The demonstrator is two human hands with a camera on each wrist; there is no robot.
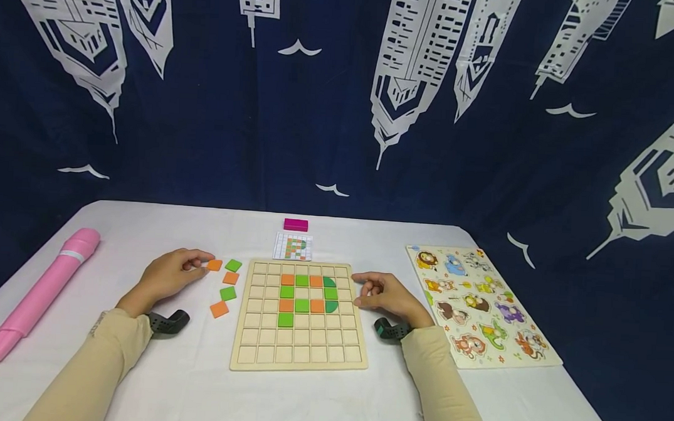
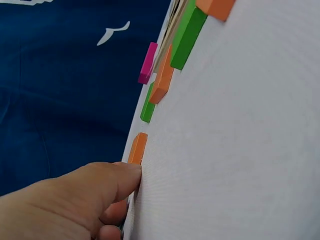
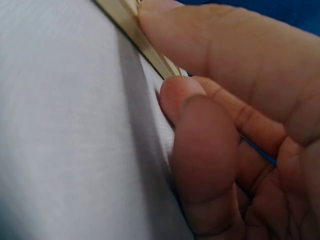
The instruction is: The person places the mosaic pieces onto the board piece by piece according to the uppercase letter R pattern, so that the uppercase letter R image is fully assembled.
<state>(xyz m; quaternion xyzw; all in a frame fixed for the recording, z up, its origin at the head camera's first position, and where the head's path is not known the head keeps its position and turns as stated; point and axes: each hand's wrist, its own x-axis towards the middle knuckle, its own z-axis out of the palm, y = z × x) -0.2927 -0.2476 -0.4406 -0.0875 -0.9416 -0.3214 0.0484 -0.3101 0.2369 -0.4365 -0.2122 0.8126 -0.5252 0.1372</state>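
Observation:
My left hand (image 1: 173, 273) pinches an orange square tile (image 1: 215, 265) between thumb and forefinger, low over the white table. Beside it lie loose green tiles (image 1: 228, 293) and orange tiles (image 1: 219, 309). At the middle stands a wooden grid board (image 1: 299, 368), partly filled with orange and green squares plus rounded dark green pieces (image 1: 331, 306) along the right of the pattern. On the board's right edge, my right hand (image 1: 392, 296) grips with thumb and fingers; the right wrist view shows its thumb (image 3: 170, 30) against the rim. A pattern card (image 1: 293, 246) lies behind the board.
Behind the card is a magenta block (image 1: 295, 225). A pink tube-shaped object (image 1: 45, 292) lies at the table's left. To the right, an animal picture board (image 1: 482, 305) reaches close to my right forearm. A dark blue printed cloth (image 1: 319, 109) hangs behind the table.

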